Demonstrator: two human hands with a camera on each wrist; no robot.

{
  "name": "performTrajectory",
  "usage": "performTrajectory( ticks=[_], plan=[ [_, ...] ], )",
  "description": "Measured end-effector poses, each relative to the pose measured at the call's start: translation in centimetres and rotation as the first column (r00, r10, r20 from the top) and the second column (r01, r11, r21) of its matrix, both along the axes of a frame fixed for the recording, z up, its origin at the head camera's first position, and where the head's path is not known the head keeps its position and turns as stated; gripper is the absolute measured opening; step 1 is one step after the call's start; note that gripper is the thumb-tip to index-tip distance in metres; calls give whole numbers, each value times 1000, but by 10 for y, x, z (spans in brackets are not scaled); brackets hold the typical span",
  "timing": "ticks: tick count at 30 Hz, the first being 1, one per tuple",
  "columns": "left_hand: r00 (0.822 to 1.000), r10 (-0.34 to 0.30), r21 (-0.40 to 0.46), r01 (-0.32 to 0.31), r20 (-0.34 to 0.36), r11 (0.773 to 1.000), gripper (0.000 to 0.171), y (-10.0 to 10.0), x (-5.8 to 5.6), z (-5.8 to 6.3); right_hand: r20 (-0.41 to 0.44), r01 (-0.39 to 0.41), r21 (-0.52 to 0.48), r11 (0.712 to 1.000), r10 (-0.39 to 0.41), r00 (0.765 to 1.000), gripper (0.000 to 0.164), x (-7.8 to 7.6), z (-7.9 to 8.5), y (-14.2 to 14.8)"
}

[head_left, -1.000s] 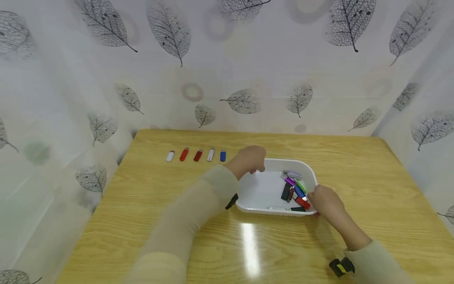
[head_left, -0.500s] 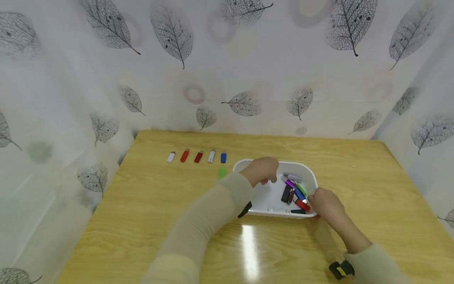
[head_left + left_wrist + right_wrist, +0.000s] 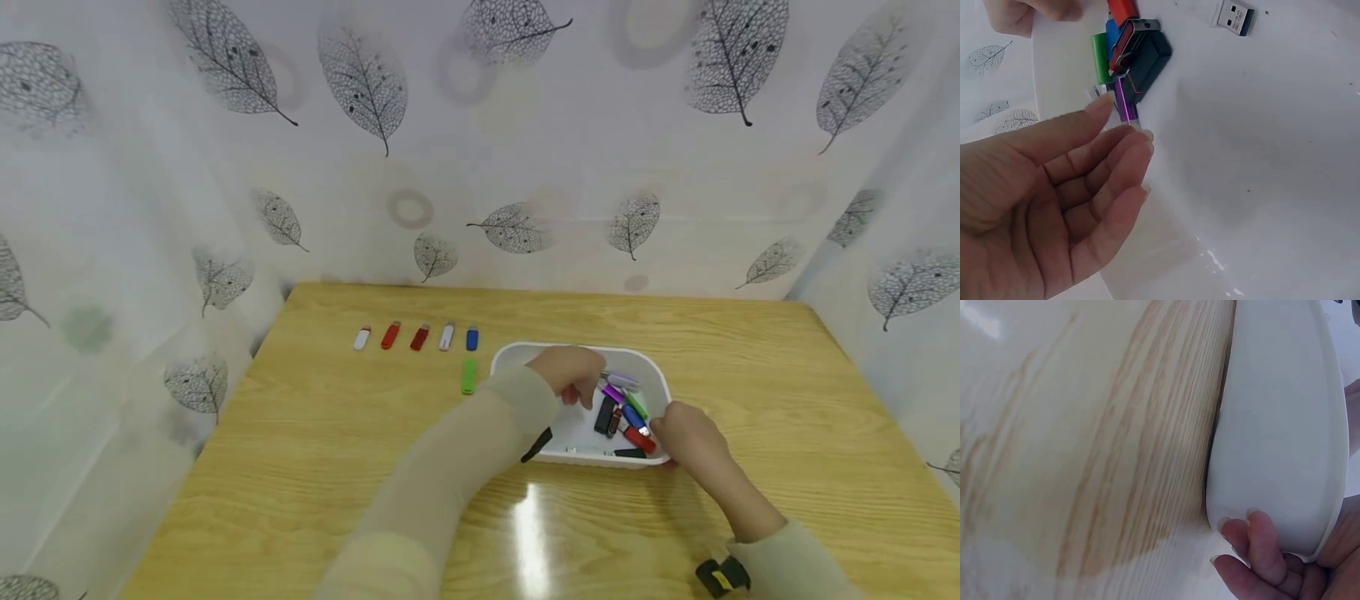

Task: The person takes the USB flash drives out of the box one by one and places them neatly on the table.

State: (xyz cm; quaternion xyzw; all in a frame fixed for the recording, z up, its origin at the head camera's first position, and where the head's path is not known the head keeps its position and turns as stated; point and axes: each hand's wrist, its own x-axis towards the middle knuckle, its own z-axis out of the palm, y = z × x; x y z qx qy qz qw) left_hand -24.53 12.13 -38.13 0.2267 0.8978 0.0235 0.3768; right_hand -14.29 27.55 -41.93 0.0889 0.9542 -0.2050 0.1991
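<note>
My left hand (image 3: 572,372) is inside the white plastic basin (image 3: 517,352), its fingers loosely bent with nothing between them in the left wrist view. Just beyond those fingertips lies a purple USB stick (image 3: 1124,103), against a black USB stick (image 3: 1150,59). A blue USB stick (image 3: 633,418), a green USB stick (image 3: 636,405) and a red USB stick (image 3: 640,439) are heaped with them near the right wall. A tiny USB dongle (image 3: 1235,17) lies apart. My right hand (image 3: 690,435) grips the basin's right corner, fingers (image 3: 1264,547) curled under its wall.
At the table's back left, several USB sticks stand in a row, from a white one (image 3: 362,338) to a blue one (image 3: 472,338). A bright green USB stick (image 3: 468,376) lies in front of the blue one. Leaf-patterned cloth (image 3: 480,167) hangs behind the wooden table (image 3: 300,467).
My left hand has moved right, from the basin's left rim to over its inside. The green USB stick on the table has come into view from behind the left arm. My right hand stays put.
</note>
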Motion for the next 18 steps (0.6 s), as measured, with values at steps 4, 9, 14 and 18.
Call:
performTrajectory(
  ticks=[4, 9, 14, 18],
  plan=[
    [996, 72, 32, -74, 53, 997, 17, 2, 1, 4, -4, -6, -3, 1000, 6, 1000, 28, 0, 0, 0],
    [989, 127, -16, -126, 79, 992, 17, 10, 1, 1, -15, -4, -5, 1000, 4, 1000, 27, -1, -1, 0],
    [994, 52, -66, -46, 98, 997, 25, 22, -2, -6, -13, 1, 0, 1000, -1, 1000, 25, -1, 0, 1],
    [993, 114, -115, -110, 31, 987, 30, 28, 1, -9, -13, 4, -6, 1000, -4, 1000, 25, -1, -1, 2]
  ],
)
